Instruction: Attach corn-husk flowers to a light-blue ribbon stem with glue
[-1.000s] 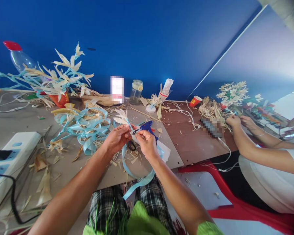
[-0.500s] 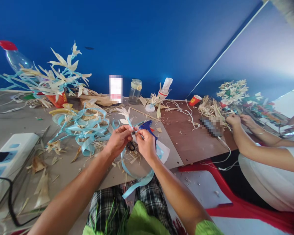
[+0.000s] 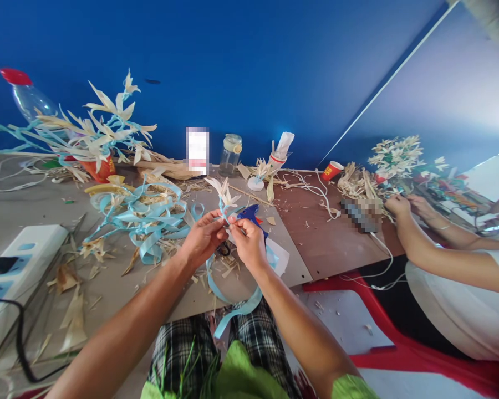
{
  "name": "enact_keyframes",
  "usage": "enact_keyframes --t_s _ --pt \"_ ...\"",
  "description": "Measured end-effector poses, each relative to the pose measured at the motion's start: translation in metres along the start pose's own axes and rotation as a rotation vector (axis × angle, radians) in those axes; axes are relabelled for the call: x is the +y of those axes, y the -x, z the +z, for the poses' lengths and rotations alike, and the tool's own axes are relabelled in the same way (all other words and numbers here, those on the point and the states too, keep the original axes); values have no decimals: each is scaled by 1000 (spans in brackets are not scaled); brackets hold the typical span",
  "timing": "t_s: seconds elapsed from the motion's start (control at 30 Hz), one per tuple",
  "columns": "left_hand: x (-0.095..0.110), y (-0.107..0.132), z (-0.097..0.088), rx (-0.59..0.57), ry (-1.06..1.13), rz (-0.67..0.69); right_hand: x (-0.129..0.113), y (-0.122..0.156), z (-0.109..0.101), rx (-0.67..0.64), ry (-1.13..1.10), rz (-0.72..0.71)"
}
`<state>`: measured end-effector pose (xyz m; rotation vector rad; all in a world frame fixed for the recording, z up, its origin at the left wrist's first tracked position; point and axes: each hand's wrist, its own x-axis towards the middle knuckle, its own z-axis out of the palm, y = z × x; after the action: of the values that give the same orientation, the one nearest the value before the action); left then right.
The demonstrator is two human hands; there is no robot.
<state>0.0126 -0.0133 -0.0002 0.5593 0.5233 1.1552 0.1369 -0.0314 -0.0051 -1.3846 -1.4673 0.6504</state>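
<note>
My left hand [image 3: 203, 239] pinches the stem of a small husk flower sprig [image 3: 223, 193] with cream petals, held upright above the table. My right hand [image 3: 247, 239] pinches a light blue ribbon [image 3: 234, 307] against the same stem; the ribbon loops down past the table edge to my lap. A blue glue gun [image 3: 251, 215] lies on the table just behind my hands. A black ring-shaped object lies under them.
A tangle of blue ribbon [image 3: 147, 215] lies left of my hands. A husk flower bouquet in a red cup [image 3: 100, 166], a plastic bottle [image 3: 30, 100], a glass jar [image 3: 230, 155] and a white power strip [image 3: 14, 271] stand around. Another person's hands [image 3: 403, 208] work at right.
The flower sprig has turned more upright between my hands. Both hands have stayed close together, and the hanging ribbon has shifted slightly.
</note>
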Motion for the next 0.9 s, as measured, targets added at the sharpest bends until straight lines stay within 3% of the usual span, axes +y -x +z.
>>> enact_keyframes --t_s 0.27,0.5,0.9 --pt "4 3 3 -44 -14 29 -3 0 0 -7 -4 42" --pt "8 -3 -7 92 -91 58 -11 7 -2 -87 79 24" --pt "11 -8 -14 112 -77 15 -8 7 -4 -122 103 -20"
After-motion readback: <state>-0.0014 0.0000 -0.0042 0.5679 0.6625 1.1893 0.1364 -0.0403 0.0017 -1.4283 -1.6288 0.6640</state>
